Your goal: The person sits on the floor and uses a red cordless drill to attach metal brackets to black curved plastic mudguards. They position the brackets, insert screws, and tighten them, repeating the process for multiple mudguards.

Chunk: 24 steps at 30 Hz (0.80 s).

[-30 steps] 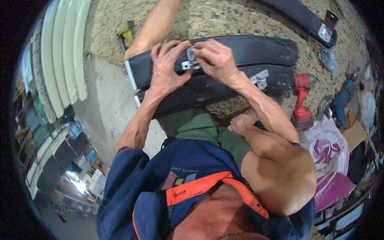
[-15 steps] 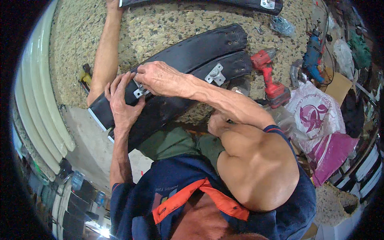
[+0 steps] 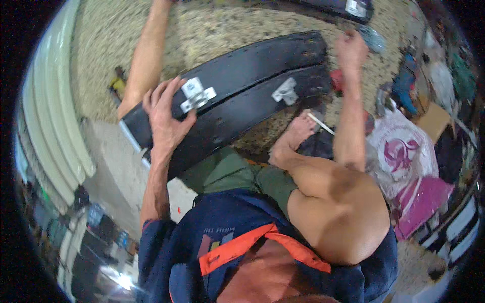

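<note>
Two curved black padded strips [image 3: 252, 63] lie side by side in front of me. A shiny metal bracket [image 3: 192, 87] sits on them toward the left, and my left hand [image 3: 166, 118] grips its edge between thumb and fingers. Farther right along the strips is a second metal bracket [image 3: 285, 92]. My right hand [image 3: 352, 53] is beyond the strips' right end, beside a clear plastic bag [image 3: 373, 39]. Its fingers look bunched; blur hides what they hold, if anything. A red power drill [image 3: 337, 80] is mostly hidden by my right forearm.
Another black strip [image 3: 323, 6] with metal on its end lies at the far edge. A blue corded drill [image 3: 405, 81] and a white-and-purple sack [image 3: 404, 146] are at right. My bare foot [image 3: 298, 129] and a thin white stick [image 3: 321, 122] are nearer. A bare limb [image 3: 146, 55] extends at left.
My right hand has left the left-hand bracket and moved far right, past the strips' end. My left hand stays at the bracket, which is now more exposed.
</note>
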Available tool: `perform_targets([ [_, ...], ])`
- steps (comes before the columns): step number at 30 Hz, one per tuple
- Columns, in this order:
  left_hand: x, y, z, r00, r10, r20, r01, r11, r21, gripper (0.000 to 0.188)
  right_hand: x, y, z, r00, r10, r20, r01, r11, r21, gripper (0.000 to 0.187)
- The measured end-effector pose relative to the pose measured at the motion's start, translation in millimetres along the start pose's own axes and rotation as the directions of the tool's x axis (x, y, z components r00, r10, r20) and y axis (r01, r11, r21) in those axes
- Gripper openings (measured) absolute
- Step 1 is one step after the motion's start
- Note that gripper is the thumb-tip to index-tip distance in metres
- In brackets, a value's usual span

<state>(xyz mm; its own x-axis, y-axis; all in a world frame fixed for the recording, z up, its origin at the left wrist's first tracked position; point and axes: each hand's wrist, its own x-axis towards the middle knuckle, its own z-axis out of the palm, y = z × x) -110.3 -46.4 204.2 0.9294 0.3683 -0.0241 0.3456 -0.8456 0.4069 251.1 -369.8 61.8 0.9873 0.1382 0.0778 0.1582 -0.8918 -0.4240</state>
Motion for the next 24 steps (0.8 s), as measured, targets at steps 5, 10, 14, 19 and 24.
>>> perform_targets([
  [5, -4, -3, -8, 0.998, -0.004, 0.056, 0.005, 1.000, -0.019, 0.087, 38, 113, 74, 0.952, -0.142, 0.273, 0.193, 0.966, -0.171, 0.040],
  [10, -4, -6, -13, 0.998, 0.031, 0.049, -0.027, 0.997, -0.073, 0.089, 22, 76, 40, 0.940, 0.198, 0.277, -0.247, 0.956, 0.157, 0.036],
  [14, -6, -8, -11, 0.998, 0.053, 0.021, -0.052, 0.996, -0.066, 0.086, -36, -23, -8, 0.917, -0.127, 0.379, -0.187, 0.701, 0.688, 0.024],
  [19, -11, -13, -6, 0.997, 0.082, -0.005, -0.082, 0.992, -0.098, 0.091, -146, -164, -49, 0.669, -0.618, 0.414, -0.029, 0.535, 0.845, 0.018],
  [24, -12, -16, -3, 0.997, 0.075, -0.011, -0.075, 0.991, -0.115, 0.092, -183, -231, -30, 0.466, -0.885, -0.002, 0.421, 0.219, 0.880, 0.025],
])
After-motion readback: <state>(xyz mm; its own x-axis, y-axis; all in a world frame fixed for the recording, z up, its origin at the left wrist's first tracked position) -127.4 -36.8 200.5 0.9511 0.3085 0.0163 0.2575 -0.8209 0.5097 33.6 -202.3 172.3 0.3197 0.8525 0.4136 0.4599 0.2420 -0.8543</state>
